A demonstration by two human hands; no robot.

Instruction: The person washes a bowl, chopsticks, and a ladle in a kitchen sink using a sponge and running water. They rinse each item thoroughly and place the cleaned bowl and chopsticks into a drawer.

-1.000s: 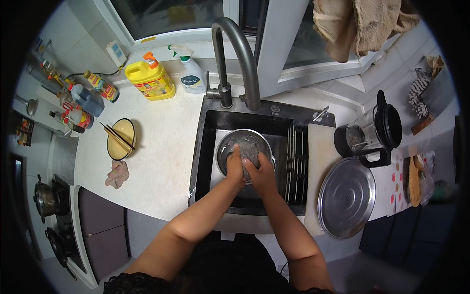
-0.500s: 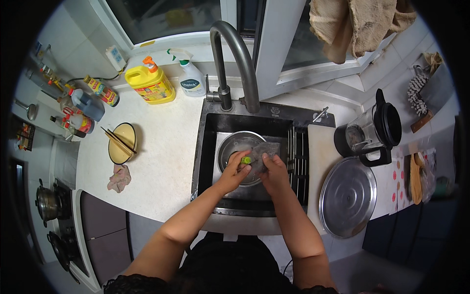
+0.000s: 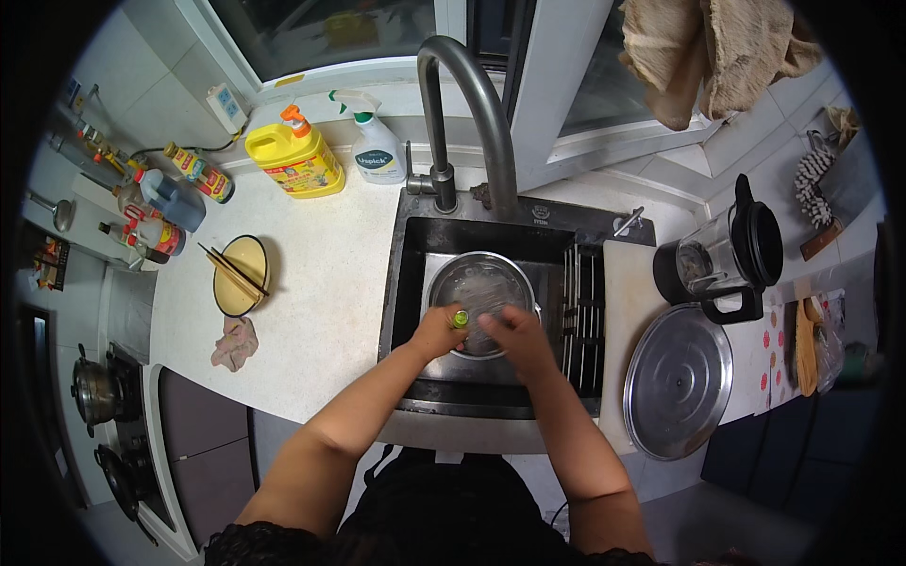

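Observation:
Over the sink my left hand is closed around a small bright green thing with a round end; I cannot make out its kind. My right hand is just to its right, its fingers partly bent, apart and slightly blurred, with no grip visible on anything. Beneath and between both hands is a round metal pot inside the sink. Crumpled clear plastic film shows within its rim. The hands cover the pot's near side.
The tall faucet arches behind the pot, and a black rack lines the sink's right side. Farther right are a blender jug and a metal lid. On the left counter sit a bowl with chopsticks and a crumpled cloth.
The plastic film has dropped from beside my right hand down over the pot. My right hand has loosened, and my left hand has turned with the green thing. The view has shifted slightly.

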